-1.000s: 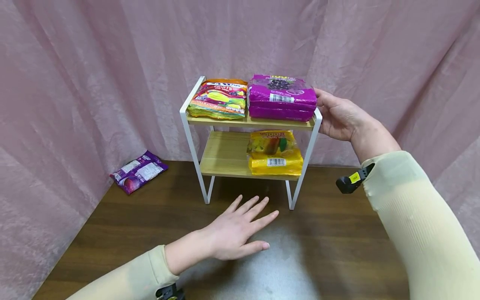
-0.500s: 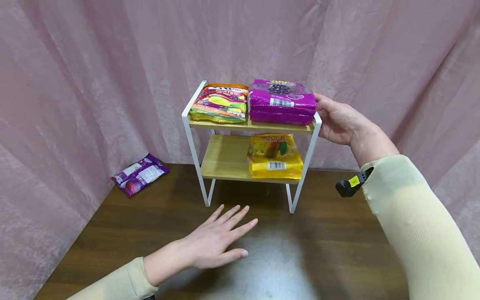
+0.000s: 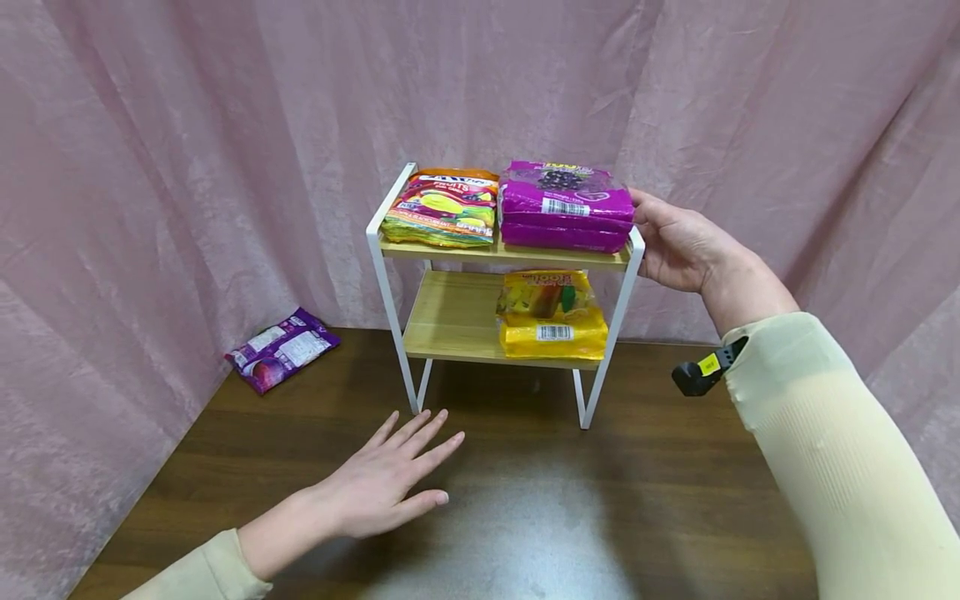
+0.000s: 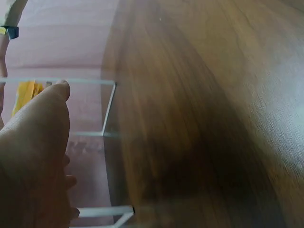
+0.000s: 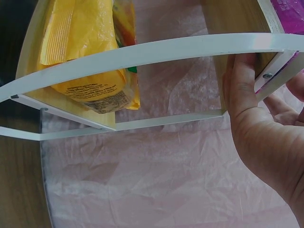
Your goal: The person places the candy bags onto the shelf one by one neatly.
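A small two-tier shelf rack (image 3: 444, 310) with white metal legs and pale wooden boards stands on the table. At its right end my right hand (image 3: 686, 250) grips the upper board's edge. The right wrist view shows that hand's thumb (image 5: 243, 85) under the board, while the fingertips are partly hidden beside the purple snack pack (image 3: 566, 218). An orange fruit candy bag (image 3: 442, 208) lies to the left on the same board. On the lower board, at the right, sits a yellow snack pack (image 3: 553, 325). My left hand (image 3: 375, 487), fingers spread, hovers over the table in front, holding nothing.
A purple candy bag (image 3: 283, 348) lies on the brown wooden table (image 3: 675, 483) at the back left. Pink curtain (image 3: 300, 125) hangs close behind the rack and along both sides.
My left hand has drawn steadily left, away from the front of the rack. My right hand keeps its grip. The whole scene sits slightly lower as the head view tilts.
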The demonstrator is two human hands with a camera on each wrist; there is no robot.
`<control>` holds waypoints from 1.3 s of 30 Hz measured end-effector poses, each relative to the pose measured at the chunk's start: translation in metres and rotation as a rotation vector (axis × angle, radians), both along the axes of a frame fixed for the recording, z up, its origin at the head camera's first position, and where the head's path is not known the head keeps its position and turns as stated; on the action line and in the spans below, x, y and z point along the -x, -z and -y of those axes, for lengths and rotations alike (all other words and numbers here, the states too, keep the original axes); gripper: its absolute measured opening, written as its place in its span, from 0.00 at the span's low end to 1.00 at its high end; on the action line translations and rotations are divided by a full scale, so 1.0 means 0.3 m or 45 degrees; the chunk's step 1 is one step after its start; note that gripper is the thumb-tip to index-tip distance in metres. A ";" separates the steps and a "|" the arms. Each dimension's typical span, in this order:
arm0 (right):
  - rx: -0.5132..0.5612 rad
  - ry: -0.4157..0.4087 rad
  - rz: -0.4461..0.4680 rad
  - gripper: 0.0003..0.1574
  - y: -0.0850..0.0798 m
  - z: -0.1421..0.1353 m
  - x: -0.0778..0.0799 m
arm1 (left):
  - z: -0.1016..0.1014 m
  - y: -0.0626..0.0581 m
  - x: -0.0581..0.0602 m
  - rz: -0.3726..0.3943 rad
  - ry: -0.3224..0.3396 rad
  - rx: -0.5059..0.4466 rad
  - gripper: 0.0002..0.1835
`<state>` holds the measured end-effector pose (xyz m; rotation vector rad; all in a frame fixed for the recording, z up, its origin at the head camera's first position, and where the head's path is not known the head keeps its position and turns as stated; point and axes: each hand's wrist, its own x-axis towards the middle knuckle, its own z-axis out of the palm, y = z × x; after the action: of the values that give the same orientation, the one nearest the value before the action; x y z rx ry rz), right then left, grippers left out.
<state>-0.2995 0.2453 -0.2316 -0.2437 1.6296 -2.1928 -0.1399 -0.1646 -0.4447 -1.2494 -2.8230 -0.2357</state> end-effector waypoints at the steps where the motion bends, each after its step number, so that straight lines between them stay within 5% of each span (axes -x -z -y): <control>1: -0.001 0.001 0.000 0.38 -0.001 0.000 -0.001 | 0.011 0.000 0.001 -0.003 -0.010 -0.003 0.38; 19: -0.015 0.020 0.006 0.39 -0.002 0.004 -0.004 | 0.181 0.039 0.056 0.045 -0.269 -0.001 0.37; 39: -0.036 0.030 0.003 0.39 -0.002 0.004 -0.004 | 0.447 0.087 0.218 0.128 -0.631 0.066 0.41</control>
<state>-0.2984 0.2442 -0.2311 -0.2149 1.6697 -2.1848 -0.2052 -0.2987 -0.4707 -0.5195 -3.1224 -0.2052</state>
